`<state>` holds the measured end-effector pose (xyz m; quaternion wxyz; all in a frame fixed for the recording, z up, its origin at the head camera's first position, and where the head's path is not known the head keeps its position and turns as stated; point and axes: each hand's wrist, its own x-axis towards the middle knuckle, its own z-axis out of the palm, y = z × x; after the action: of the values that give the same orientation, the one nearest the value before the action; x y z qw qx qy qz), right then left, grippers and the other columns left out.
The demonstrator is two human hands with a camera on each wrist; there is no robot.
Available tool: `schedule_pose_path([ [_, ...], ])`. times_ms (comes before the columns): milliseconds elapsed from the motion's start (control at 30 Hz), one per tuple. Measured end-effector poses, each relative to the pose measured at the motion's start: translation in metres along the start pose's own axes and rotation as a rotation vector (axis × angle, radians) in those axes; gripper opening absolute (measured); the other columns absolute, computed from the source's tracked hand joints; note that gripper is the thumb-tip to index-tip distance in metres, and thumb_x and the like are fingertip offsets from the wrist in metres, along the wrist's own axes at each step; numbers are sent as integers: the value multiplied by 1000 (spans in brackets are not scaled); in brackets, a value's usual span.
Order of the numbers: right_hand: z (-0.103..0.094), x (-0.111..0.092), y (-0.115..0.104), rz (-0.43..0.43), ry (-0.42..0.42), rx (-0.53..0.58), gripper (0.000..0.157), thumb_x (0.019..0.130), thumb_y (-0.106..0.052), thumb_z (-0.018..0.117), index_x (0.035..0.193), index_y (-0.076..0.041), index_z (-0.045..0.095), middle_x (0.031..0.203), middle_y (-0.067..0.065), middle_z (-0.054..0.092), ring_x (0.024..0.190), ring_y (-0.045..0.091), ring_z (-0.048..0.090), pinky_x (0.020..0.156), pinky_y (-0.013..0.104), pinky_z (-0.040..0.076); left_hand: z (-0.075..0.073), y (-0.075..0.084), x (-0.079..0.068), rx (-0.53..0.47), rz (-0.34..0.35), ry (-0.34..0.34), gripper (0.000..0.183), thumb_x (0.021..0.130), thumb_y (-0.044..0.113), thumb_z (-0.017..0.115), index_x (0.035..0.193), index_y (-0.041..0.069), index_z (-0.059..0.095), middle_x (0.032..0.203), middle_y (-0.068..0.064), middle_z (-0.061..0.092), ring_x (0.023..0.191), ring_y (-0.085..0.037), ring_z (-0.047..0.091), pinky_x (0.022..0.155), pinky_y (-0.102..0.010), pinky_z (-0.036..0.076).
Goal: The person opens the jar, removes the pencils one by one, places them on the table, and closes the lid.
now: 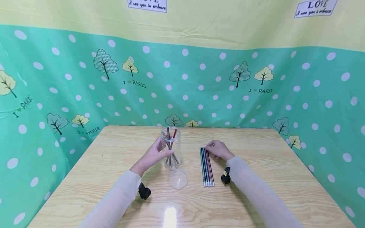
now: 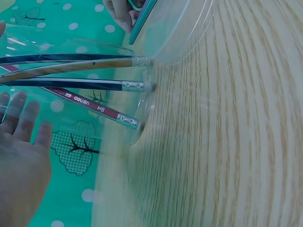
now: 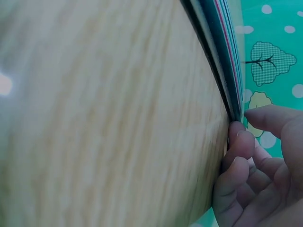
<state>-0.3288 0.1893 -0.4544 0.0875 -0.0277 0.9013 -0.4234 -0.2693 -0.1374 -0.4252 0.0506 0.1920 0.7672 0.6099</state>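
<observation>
A clear jar point(image 1: 179, 148) stands upright with several pencils point(image 1: 169, 139) leaning crosswise inside it. My left hand point(image 1: 157, 153) grips its left side, thumb in front and fingers behind. Through the wall, the left wrist view shows a dark red pencil point(image 2: 87, 101) and others, eraser ends down. To the right, a row of pencils point(image 1: 207, 169) lies side by side on the table, silver-tipped ends toward me. At the row's far end, my right hand point(image 1: 219, 149) pinches a pencil's end between thumb and fingers; the right wrist view shows the fingertips point(image 3: 242, 144) tight against the row.
A round clear lid point(image 1: 178, 179) lies on the wooden table point(image 1: 128, 202) in front of the jar. A green dotted curtain point(image 1: 199, 95) hangs behind the table and along both sides. Each wrist carries a small black camera point(image 1: 144, 191).
</observation>
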Motion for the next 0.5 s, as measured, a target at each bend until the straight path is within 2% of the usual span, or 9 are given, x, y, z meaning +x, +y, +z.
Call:
schedule_pose_path([
  [300,-5,1,2,7,-14,47,28,98,-27,64,115,-4,63,79,8,64,55,14,53,44,24,44,1,1,1,-15,14,-18,84,93,24,73,159,31,22,162,-11,28,147,-34,25,119,-53,19],
  [500,-8,0,-6,-47,2,44,29,99,-28,61,116,-5,62,81,12,65,49,14,47,44,25,41,0,2,0,-17,20,-31,83,95,23,72,160,30,21,161,-12,30,148,-34,24,118,-54,18],
])
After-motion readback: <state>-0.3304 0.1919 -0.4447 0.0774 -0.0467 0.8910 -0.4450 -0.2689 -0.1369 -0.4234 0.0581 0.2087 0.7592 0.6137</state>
